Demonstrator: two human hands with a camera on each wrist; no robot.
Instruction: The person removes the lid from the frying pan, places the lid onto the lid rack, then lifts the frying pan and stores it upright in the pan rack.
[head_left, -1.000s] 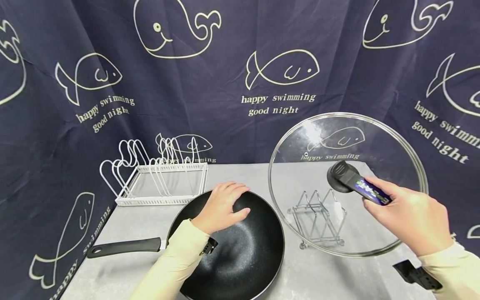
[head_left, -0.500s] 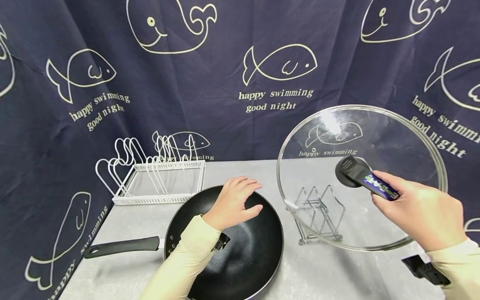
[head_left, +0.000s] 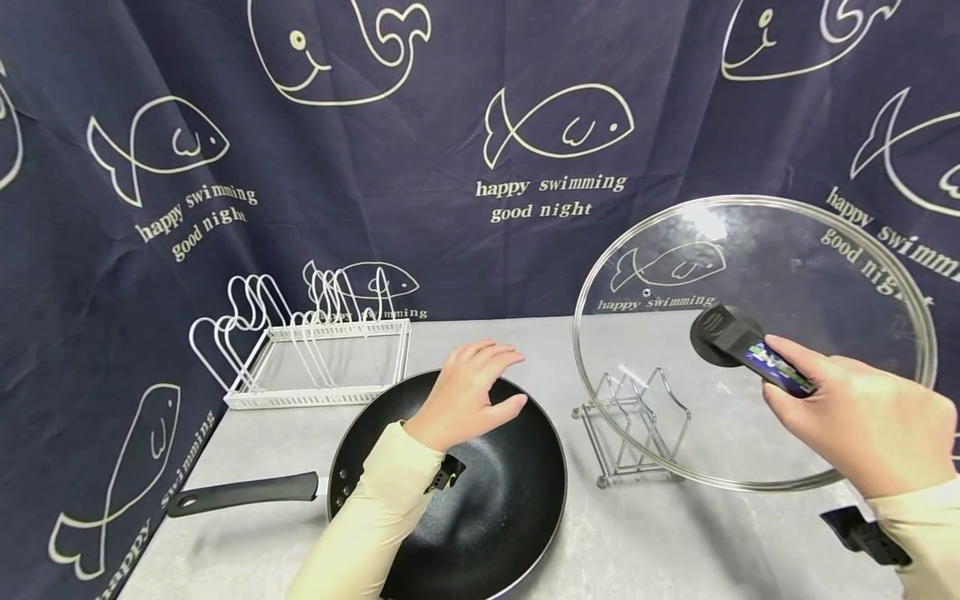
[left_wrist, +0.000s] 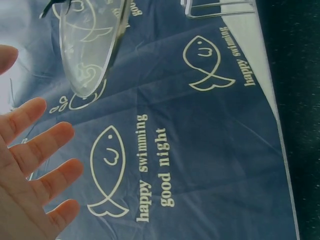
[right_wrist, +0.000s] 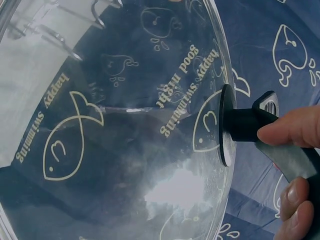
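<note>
My right hand (head_left: 873, 412) grips the black handle (head_left: 750, 348) of a large glass pan lid (head_left: 817, 250). The lid is tilted up above the table, its lower left part in front of a small silver wire rack (head_left: 660, 425). In the right wrist view, thumb and fingers (right_wrist: 295, 127) wrap the handle, with the glass beyond it. Over a black wok (head_left: 480, 500) hovers my left hand (head_left: 472, 396), fingers spread and holding nothing. The left wrist view shows that hand's fingers (left_wrist: 47, 142) loosely extended. The wok's handle (head_left: 243, 494) points left.
A white wire rack (head_left: 318, 398) with upright loops stands at the back left of the grey table (head_left: 480, 337). Behind it all hangs a dark blue curtain (head_left: 420, 225) printed with fish and whales. The small silver rack stands right of the wok.
My right hand has moved to the right and slightly up with the lid, uncovering more of the silver rack. The left hand has shifted a little to the right over the wok.
</note>
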